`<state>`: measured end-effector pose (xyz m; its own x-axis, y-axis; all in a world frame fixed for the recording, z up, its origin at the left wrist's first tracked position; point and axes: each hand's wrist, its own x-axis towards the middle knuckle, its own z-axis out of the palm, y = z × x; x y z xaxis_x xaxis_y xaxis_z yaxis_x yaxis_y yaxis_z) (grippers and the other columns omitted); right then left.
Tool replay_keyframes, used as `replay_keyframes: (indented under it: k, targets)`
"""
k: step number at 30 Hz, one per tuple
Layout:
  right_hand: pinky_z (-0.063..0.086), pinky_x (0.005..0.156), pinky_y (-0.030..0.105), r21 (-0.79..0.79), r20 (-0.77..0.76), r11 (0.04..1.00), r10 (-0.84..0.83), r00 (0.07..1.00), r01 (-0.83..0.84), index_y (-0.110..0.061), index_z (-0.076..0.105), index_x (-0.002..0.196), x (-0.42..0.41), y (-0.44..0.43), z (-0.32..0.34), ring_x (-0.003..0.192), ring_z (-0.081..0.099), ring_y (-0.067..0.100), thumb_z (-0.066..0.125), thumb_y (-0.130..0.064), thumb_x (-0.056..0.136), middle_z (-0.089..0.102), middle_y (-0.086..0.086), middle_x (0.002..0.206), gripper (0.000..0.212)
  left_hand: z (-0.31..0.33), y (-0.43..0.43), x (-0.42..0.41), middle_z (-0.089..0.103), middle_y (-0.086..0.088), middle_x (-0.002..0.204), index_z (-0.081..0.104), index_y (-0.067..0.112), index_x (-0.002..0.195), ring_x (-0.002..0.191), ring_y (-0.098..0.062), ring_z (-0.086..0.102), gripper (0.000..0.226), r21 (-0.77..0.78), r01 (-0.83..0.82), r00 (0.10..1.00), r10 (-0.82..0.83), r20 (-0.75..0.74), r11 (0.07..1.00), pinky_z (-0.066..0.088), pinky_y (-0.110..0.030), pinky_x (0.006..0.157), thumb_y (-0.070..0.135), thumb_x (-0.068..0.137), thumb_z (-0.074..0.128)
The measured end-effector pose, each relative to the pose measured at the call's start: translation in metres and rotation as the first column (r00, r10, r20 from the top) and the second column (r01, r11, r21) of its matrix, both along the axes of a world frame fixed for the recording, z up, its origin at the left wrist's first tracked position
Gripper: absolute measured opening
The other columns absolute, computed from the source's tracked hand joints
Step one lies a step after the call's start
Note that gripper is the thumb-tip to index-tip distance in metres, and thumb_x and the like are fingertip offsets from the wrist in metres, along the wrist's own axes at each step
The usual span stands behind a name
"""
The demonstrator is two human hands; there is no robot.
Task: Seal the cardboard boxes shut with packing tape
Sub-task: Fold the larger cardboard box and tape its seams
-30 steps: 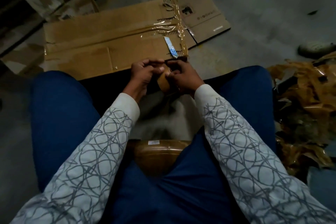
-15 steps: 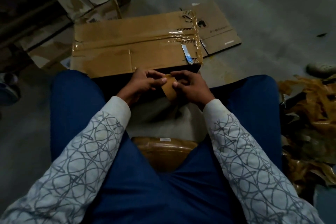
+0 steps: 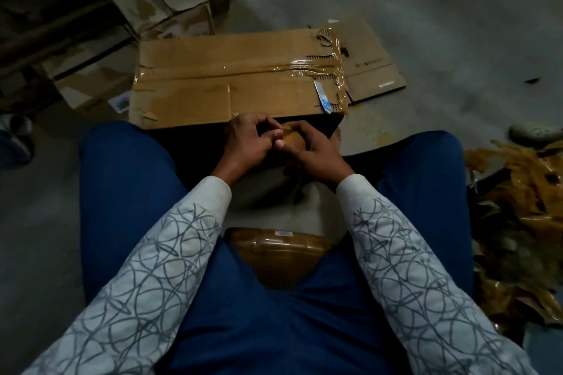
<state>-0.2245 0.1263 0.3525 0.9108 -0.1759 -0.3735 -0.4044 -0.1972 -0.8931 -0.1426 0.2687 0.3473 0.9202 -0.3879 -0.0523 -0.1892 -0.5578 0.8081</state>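
A seated person's left hand [image 3: 248,143] and right hand [image 3: 313,155] curl their fingers around a small roll of brown packing tape [image 3: 292,139], held at the near edge of a corrugated cardboard box [image 3: 213,82] on a concrete floor. Glossy, wrinkled tape strips [image 3: 304,65] cross its closed flaps. The print on its torn blue-and-white label [image 3: 323,97] is unreadable. A larger wrapped tape roll [image 3: 280,256] lies in the lap.
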Motion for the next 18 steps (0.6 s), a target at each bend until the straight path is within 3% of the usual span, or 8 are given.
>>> replay_keyframes:
  k: [3, 6, 8, 10, 11, 16, 18]
  targets:
    - [0.055, 0.059, 0.015, -0.053, 0.005, 0.998, 0.045, 0.999, -0.044, -0.025, 0.058, 0.127, -0.001, 0.0, -0.002, 0.077, 0.063, 0.007, 0.068, -0.034, 0.094, 0.061, 0.004, 0.116, 0.035, 0.0, 0.005, -0.002, 0.073, 0.005, 0.087, 0.078, 0.02, 0.088, 0.086, -0.009, 0.068, 0.007, 0.013, -0.027, 1.0, 0.027, 0.015, 1.0, 0.053, -0.023, 0.077, 0.014, 0.085, 0.076]
    - [0.037, 0.053, -0.004, -0.203, -0.006, 0.976, 0.08, 0.997, -0.079, -0.024, 0.055, 0.132, -0.002, 0.005, 0.003, 0.067, 0.047, 0.007, 0.063, -0.035, 0.097, 0.053, -0.003, 0.111, 0.038, 0.003, 0.01, -0.002, 0.075, 0.001, 0.092, 0.077, 0.018, 0.09, 0.089, -0.011, 0.068, 0.006, 0.027, -0.033, 0.999, 0.033, -0.001, 0.999, 0.051, -0.023, 0.077, 0.015, 0.086, 0.075]
    - [0.05, 0.064, 0.004, -0.222, 0.005, 0.972, 0.084, 0.996, -0.081, -0.032, 0.054, 0.131, 0.0, 0.01, -0.004, 0.075, 0.063, 0.02, 0.062, -0.047, 0.095, 0.06, -0.005, 0.109, 0.04, 0.005, 0.015, -0.001, 0.075, 0.001, 0.092, 0.077, 0.019, 0.089, 0.089, -0.01, 0.068, 0.006, 0.02, -0.047, 0.999, 0.047, -0.001, 0.999, 0.051, -0.022, 0.078, 0.014, 0.085, 0.076]
    - [0.063, 0.07, 0.032, -0.204, -0.005, 0.976, 0.076, 0.997, -0.076, -0.038, 0.054, 0.128, 0.005, 0.015, -0.013, 0.081, 0.073, 0.017, 0.064, -0.056, 0.09, 0.067, -0.002, 0.115, 0.043, 0.006, 0.021, 0.001, 0.075, 0.001, 0.091, 0.078, 0.019, 0.087, 0.088, -0.01, 0.068, 0.006, 0.027, -0.054, 0.998, 0.053, 0.019, 0.998, 0.05, -0.021, 0.079, 0.014, 0.084, 0.077]
    - [0.064, 0.07, 0.036, -0.185, -0.005, 0.979, 0.085, 0.996, -0.085, -0.038, 0.054, 0.128, 0.006, 0.017, -0.017, 0.081, 0.073, 0.014, 0.065, -0.056, 0.089, 0.067, -0.001, 0.118, 0.044, 0.006, 0.025, 0.002, 0.075, 0.001, 0.091, 0.078, 0.019, 0.087, 0.089, -0.01, 0.068, 0.006, 0.032, -0.057, 0.998, 0.057, 0.023, 0.998, 0.05, -0.022, 0.079, 0.014, 0.084, 0.077]
    - [0.06, 0.086, 0.036, -0.169, -0.061, 0.964, 0.199, 0.978, -0.207, -0.036, 0.053, 0.137, 0.008, 0.02, -0.022, 0.103, 0.067, 0.015, 0.067, -0.057, 0.087, 0.064, -0.002, 0.124, 0.056, -0.003, 0.052, 0.004, 0.075, 0.006, 0.089, 0.077, 0.026, 0.087, 0.088, -0.007, 0.069, 0.01, 0.071, 0.029, 0.999, -0.028, -0.026, 0.997, 0.056, -0.031, 0.086, 0.017, 0.083, 0.079]
    - [0.059, 0.088, 0.035, -0.213, -0.106, 0.938, 0.256, 0.961, -0.273, -0.033, 0.055, 0.135, 0.008, 0.019, -0.026, 0.1, 0.068, 0.013, 0.067, -0.055, 0.088, 0.066, 0.0, 0.123, 0.053, -0.006, 0.061, 0.0, 0.074, 0.008, 0.09, 0.078, 0.026, 0.089, 0.09, -0.005, 0.069, 0.011, 0.1, 0.08, 0.995, -0.073, -0.065, 0.992, 0.056, -0.032, 0.088, 0.017, 0.084, 0.079]
